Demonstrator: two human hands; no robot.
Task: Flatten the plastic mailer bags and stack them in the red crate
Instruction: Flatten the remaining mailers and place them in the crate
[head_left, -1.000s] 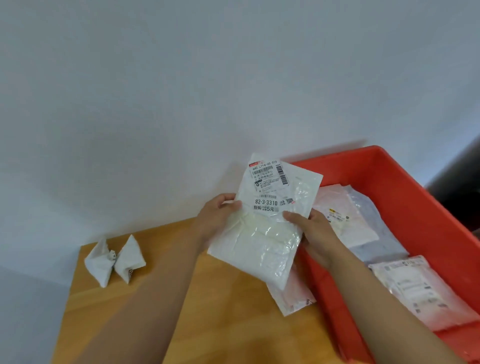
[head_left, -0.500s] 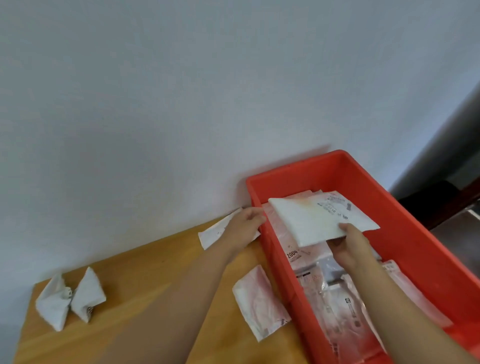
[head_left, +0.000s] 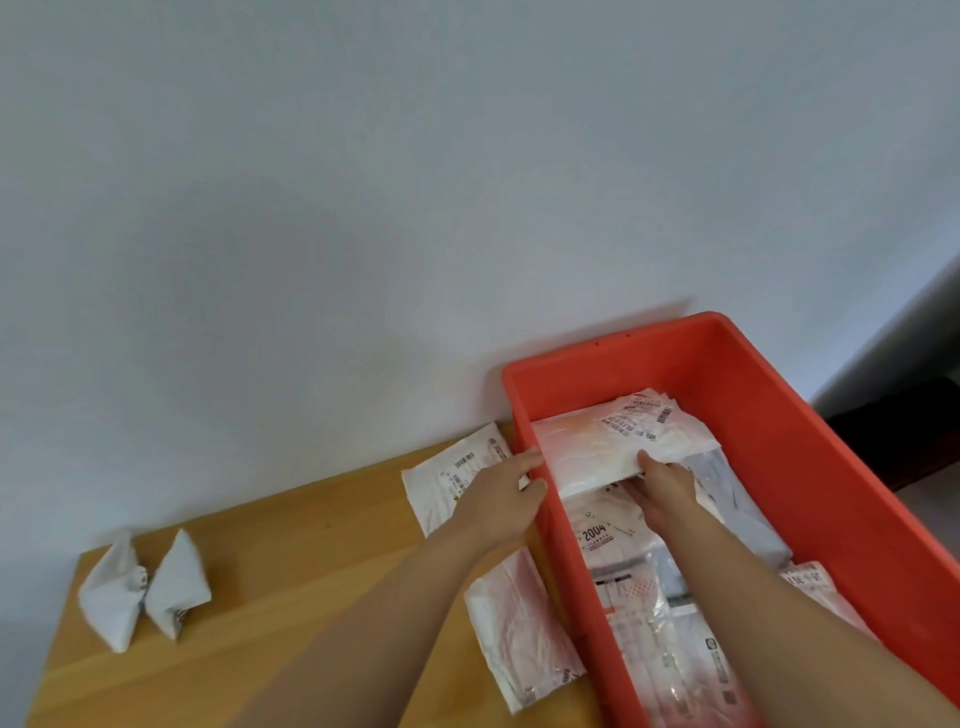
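Note:
The red crate stands at the right end of the wooden table, against the wall. Several flat mailer bags lie inside it. My right hand is in the crate and pinches the near edge of a white labelled mailer bag, which lies on top at the far end. My left hand rests on a white mailer bag on the table, just left of the crate's wall, fingers fairly straight. Another flat mailer lies on the table beside the crate, nearer to me.
Two crumpled white bags sit at the table's left end. A plain wall rises right behind the table and crate. A dark piece of furniture shows to the right of the crate.
My right hand has carried the labelled mailer from in front of me into the crate and lowered it onto the far stack. My left hand let go of it and moved to the mailer on the table.

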